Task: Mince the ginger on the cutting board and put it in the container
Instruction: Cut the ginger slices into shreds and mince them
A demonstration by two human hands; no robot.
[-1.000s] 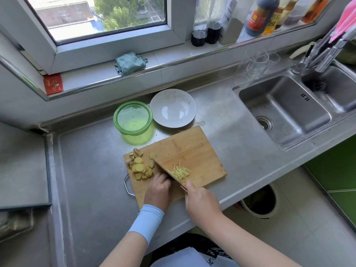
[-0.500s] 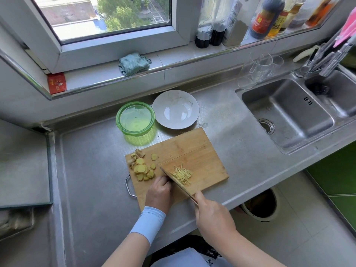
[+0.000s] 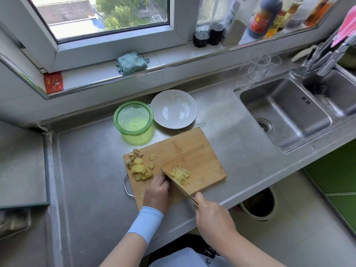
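Now at the pale yellow ginger shreds (image 3: 180, 175) on the rectangular wooden cutting board (image 3: 192, 151).
Gripping the steel knife (image 3: 173, 182) by its handle with the right hand (image 3: 213, 214), blade against the shreds. Resting the left hand (image 3: 157, 193) curled beside the blade, hold beneath impossible to tell. Farther left on the board, round ginger slices (image 3: 138, 168); beyond it, on the steel desk (image 3: 92, 170), a round translucent green container (image 3: 133, 118).

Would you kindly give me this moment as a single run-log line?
step: mincing ginger | right hand: grips knife, blade at ginger strips | left hand: on cutting board beside blade | ginger slices: piled, uncut | container: behind board
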